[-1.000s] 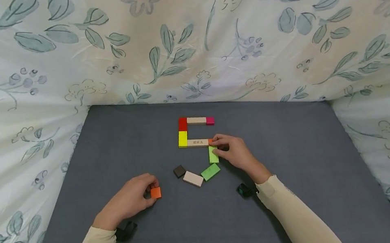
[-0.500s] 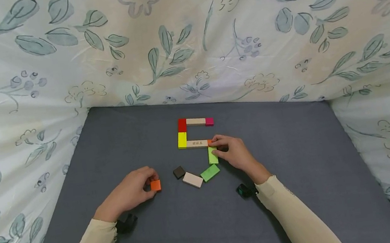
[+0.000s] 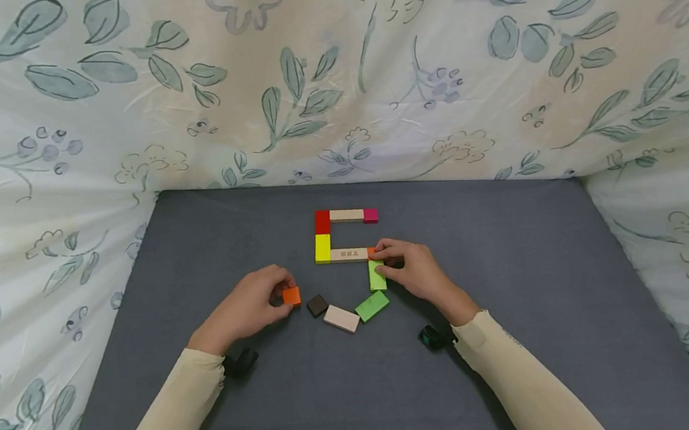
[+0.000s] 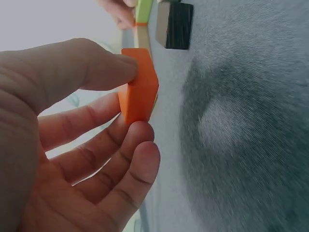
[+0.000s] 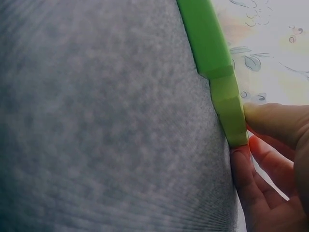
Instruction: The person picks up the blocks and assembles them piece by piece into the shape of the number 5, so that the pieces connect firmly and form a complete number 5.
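Observation:
My left hand (image 3: 254,303) pinches an orange block (image 3: 291,296) between thumb and fingertips, left of a dark brown block (image 3: 317,306). In the left wrist view the thumb presses one side of this orange block (image 4: 139,89). My right hand (image 3: 413,264) holds a light green block (image 3: 376,275), thumb at its side. Its fingertips touch a second orange block (image 3: 371,252), mostly covered by them. In the right wrist view the light green block (image 5: 229,108) stands end to end with a darker green block (image 5: 206,36).
A bent row of blocks runs on from the right hand: a green block (image 3: 372,306), a pale block (image 3: 341,318), then the dark one. Behind are a lettered wooden block (image 3: 348,254), yellow (image 3: 323,247), red (image 3: 322,221), plain wooden (image 3: 347,215) and crimson (image 3: 371,216) blocks on grey cloth (image 3: 486,247).
My left hand has carried the orange block away from me and to the right, closer to the dark brown block. The right hand stays in place on the light green block.

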`<state>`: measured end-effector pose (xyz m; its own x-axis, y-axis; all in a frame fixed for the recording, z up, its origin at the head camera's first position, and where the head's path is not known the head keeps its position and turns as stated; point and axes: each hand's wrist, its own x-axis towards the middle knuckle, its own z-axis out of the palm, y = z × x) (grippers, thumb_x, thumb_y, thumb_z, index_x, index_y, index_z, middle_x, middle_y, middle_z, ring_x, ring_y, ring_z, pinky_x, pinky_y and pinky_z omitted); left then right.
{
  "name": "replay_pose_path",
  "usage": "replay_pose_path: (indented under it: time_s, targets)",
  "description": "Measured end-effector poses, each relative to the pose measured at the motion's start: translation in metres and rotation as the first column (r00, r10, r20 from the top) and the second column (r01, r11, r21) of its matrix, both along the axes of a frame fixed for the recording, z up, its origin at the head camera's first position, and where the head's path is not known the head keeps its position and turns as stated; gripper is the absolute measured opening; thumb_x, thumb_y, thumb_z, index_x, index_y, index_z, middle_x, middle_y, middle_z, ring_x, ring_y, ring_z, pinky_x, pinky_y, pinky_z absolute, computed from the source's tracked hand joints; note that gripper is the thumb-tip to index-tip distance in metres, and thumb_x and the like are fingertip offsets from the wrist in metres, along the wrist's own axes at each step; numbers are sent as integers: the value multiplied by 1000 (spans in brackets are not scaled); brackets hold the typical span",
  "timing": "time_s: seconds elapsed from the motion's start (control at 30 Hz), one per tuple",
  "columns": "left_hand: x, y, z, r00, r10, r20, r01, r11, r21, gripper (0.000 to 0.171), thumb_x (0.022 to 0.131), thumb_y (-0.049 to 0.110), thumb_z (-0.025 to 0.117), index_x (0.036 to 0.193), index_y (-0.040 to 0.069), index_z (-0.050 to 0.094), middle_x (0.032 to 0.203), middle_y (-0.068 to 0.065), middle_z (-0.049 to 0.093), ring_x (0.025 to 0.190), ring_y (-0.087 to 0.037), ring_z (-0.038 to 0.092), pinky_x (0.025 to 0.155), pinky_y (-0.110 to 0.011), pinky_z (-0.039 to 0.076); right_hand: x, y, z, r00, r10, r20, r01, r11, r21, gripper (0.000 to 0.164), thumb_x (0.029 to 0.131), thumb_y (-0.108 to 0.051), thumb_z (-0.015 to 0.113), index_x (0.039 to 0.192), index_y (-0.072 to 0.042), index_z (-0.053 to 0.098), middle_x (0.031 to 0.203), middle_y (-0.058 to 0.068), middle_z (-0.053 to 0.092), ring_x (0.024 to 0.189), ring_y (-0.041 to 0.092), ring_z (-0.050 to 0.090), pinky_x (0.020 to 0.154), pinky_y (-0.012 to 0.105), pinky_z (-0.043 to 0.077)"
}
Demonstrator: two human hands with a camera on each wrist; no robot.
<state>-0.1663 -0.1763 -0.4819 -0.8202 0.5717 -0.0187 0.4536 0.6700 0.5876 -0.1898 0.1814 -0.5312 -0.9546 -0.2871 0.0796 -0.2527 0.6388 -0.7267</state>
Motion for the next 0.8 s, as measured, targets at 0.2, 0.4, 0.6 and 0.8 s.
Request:
replay_pose_path:
  time_s: [0.2, 0.4, 0.6, 0.8]
  targets:
    - [-14, 14, 0, 1000, -12, 19, 13, 1000, -19, 23, 93, 7, 84, 114, 9, 73, 101, 0, 64, 88, -20, 58, 81, -39, 54, 1, 0, 0, 1000, 6, 5, -6, 1000, -1, 32, 97, -10, 84, 129, -13, 82, 137, 0, 69, 103, 16, 69, 90, 41, 59]
    - [-23, 22, -10, 999, -12, 49, 14, 999, -33, 23, 94, 7, 83, 115, 7, 74, 102, -1, 65, 88, -20, 58, 82, -39, 54, 2, -1, 0, 1000, 4, 2, -4, 1000, 4, 31, 97, -10, 84, 128, -13, 82, 136, -1, 70, 102, 16, 69, 89, 41, 59]
    - [-27, 26, -17, 998, -14, 55, 16, 999, -38, 23, 93, 8, 84, 114, 7, 74, 101, -2, 65, 86, -19, 58, 80, -37, 54, 1, 0, -1, 1000, 4, -15, -4, 1000, -3, 30, 97, -10, 84, 127, -13, 83, 135, -1, 70, 101, 16, 69, 88, 41, 59]
    - [-28, 29, -18, 999, -11, 53, 14, 999, -40, 23, 94, 7, 84, 114, 7, 73, 101, -2, 64, 86, -20, 58, 80, -38, 54, -1, 1, -2, 1000, 0, -27, 0, 1000, -2, 30, 96, -10, 85, 126, -13, 83, 134, -2, 70, 100, 15, 69, 87, 40, 58]
